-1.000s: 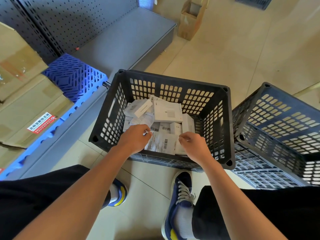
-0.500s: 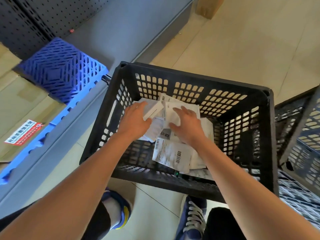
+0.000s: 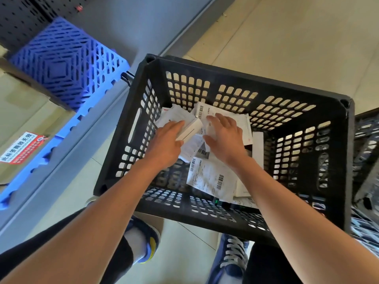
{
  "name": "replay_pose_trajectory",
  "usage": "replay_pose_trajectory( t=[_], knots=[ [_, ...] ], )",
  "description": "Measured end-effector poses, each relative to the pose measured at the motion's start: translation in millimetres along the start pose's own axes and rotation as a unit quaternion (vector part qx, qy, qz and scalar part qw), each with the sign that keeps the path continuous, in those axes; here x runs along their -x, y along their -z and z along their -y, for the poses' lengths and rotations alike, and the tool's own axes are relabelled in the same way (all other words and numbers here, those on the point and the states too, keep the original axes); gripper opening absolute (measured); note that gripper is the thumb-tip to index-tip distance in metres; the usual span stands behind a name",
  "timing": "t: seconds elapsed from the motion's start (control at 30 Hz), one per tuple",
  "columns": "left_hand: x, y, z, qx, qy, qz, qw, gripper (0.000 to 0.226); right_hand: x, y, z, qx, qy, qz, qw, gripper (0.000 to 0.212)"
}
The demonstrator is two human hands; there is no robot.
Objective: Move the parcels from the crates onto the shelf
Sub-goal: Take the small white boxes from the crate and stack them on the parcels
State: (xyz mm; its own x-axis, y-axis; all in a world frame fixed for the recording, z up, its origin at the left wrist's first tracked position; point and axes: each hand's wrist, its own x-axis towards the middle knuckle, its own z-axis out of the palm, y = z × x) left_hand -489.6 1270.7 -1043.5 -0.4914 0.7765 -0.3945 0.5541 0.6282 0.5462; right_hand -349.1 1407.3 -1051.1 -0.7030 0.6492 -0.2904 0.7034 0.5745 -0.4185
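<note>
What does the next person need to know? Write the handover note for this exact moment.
Left hand: down in the black crate, fingers around a small white box; grip looks closed but not lifted.
Right hand: open, palm down, pressing on the flat labelled parcels beside that box.
Parcels: all those visible lie in the crate, loosely piled.
Shelf: grey deck to the left; a blue pallet sits on it, with no parcels visible.
Second crate: at right edge, contents unclear.
Done: nothing shelved in view.
Left: lift out every parcel and shelve it.

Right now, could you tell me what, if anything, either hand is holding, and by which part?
The left hand grips a small white box by its near end. The right hand rests on flat parcels, gripping nothing visible.
</note>
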Motion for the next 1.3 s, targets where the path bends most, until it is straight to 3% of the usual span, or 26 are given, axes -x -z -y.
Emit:
replay_pose_trajectory(
  t=[0.23, 0.37, 0.77, 0.9, 1.07, 1.2, 1.3],
  knots=[
    [17.5, -8.8, 1.4, 0.025, -0.026, 0.011, 0.999, 0.066, 26.6, 4.3, -13.5, 0.002, -0.001, -0.006, 1.000, 0.039],
    [24.2, -13.8, 1.3, 0.022, -0.070, 0.021, 0.997, 0.065, 39.3, 6.1, -28.3, 0.010, 0.004, -0.018, 1.000, 0.039],
    [40.5, -20.1, -3.3, -0.133, -0.201, 0.090, 0.966, 0.065, 72.6, 10.1, -48.3, 0.045, 0.003, -0.050, 0.998, 0.035],
    [45.0, -15.6, -9.7, -0.213, -0.207, 0.127, 0.946, 0.075, 82.1, 9.0, -45.4, 0.083, 0.021, -0.017, 0.996, 0.041],
    [40.8, -17.1, -9.5, -0.245, -0.214, 0.154, 0.933, 0.072, 75.1, 4.9, -38.5, 0.086, 0.029, 0.015, 0.996, 0.047],
    [36.7, -17.2, -8.1, -0.243, -0.221, 0.150, 0.933, 0.075, 63.5, 2.8, -36.4, 0.072, 0.024, 0.018, 0.997, 0.046],
    [30.1, -12.2, -0.7, -0.157, -0.181, 0.052, 0.969, 0.058, 51.0, 2.4, -31.2, 0.057, 0.025, 0.012, 0.998, 0.044]
  ],
)
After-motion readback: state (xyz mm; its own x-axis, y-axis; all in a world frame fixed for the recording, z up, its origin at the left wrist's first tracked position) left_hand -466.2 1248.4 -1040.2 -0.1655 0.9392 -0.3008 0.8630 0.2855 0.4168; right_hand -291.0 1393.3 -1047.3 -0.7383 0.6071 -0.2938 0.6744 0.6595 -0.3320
